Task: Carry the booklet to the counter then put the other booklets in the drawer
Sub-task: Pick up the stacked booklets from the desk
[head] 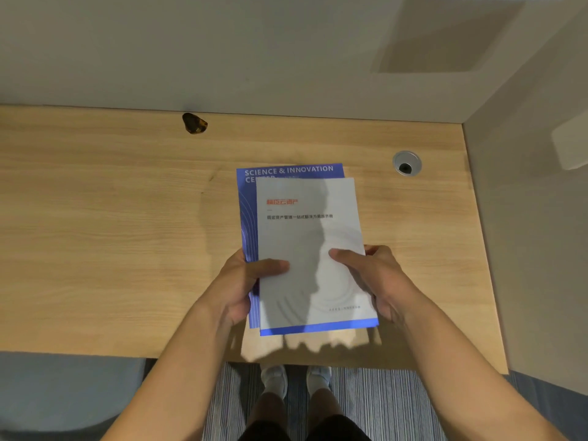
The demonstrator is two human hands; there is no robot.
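A white booklet (305, 237) with orange lettering and a blue bottom stripe lies on top of a blue booklet (288, 171) printed "SCIENCE & INNOVATION". Both sit as a stack over the wooden desk (111, 233), near its front edge. My left hand (241, 284) grips the stack's left edge, thumb on the white cover. My right hand (375, 278) grips the right edge, thumb also on top. Whether the stack rests on the desk or is slightly lifted is unclear.
A small dark brown lump (194, 123) lies at the back of the desk by the grey wall. A round metal cable grommet (406, 163) is at the back right. A grey partition (534, 218) bounds the desk's right side. A grey chair seat (63, 389) is at lower left.
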